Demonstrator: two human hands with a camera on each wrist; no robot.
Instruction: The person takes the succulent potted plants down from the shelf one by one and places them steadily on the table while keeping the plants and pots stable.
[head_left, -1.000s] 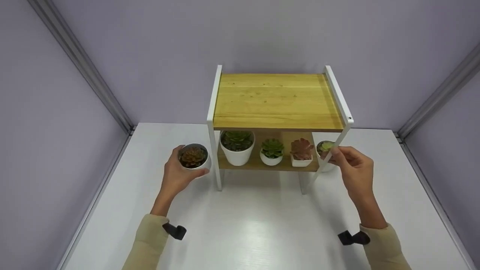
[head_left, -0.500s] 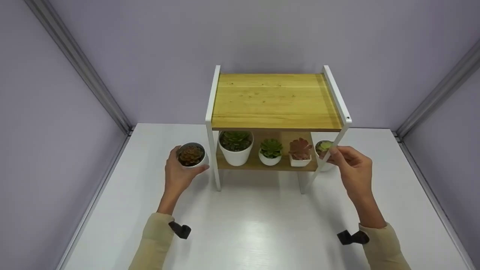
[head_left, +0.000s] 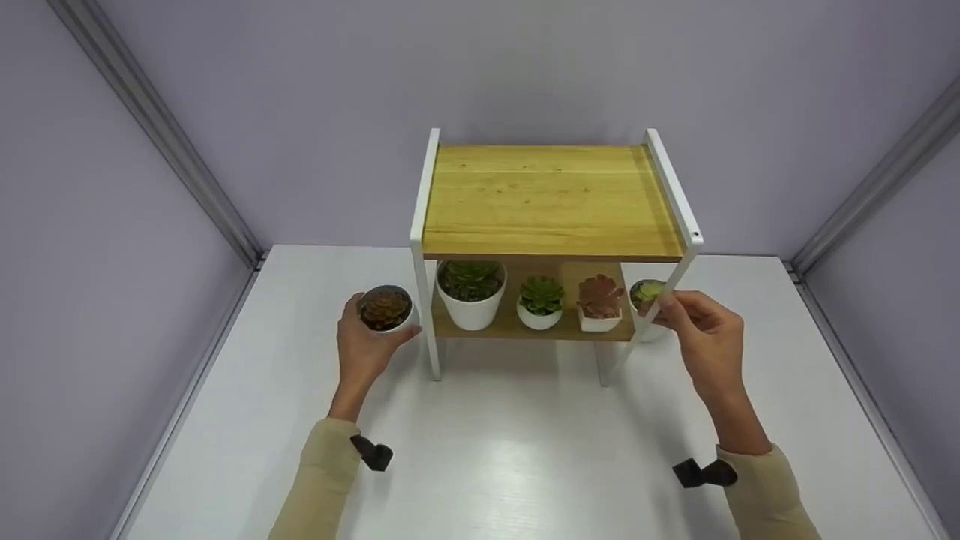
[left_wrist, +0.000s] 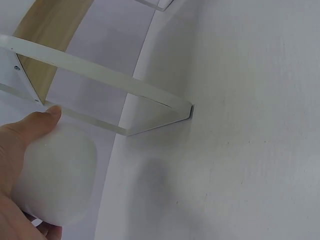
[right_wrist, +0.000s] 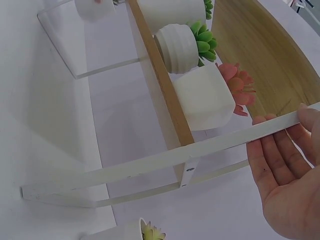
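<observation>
My left hand point(head_left: 364, 351) grips a white potted succulent point(head_left: 385, 309) with brownish-orange leaves, just left of the shelf. In the left wrist view, the smooth white pot point(left_wrist: 60, 175) is off the table, near the shelf's side frame, with the thumb point(left_wrist: 37, 125) along it. My right hand point(head_left: 709, 339) pinches the right front upright of the two-tier wooden shelf point(head_left: 551, 202). That white upright point(right_wrist: 220, 145) runs between thumb and fingers in the right wrist view. On the lower tier stand a large green succulent point(head_left: 471, 296), a small green one point(head_left: 540, 300) and a reddish one point(head_left: 598, 304).
Behind the right upright, a pale green succulent in a white pot point(head_left: 649, 330) stands outside the shelf, partly covered by upright and hand. The shelf rests on a white table point(head_left: 495, 457) with grey-lilac walls point(head_left: 540, 67) around it.
The left forearm has swung a little to the right while the hand keeps its grip on the potted succulent, which has barely shifted. My right hand stays on the upright.
</observation>
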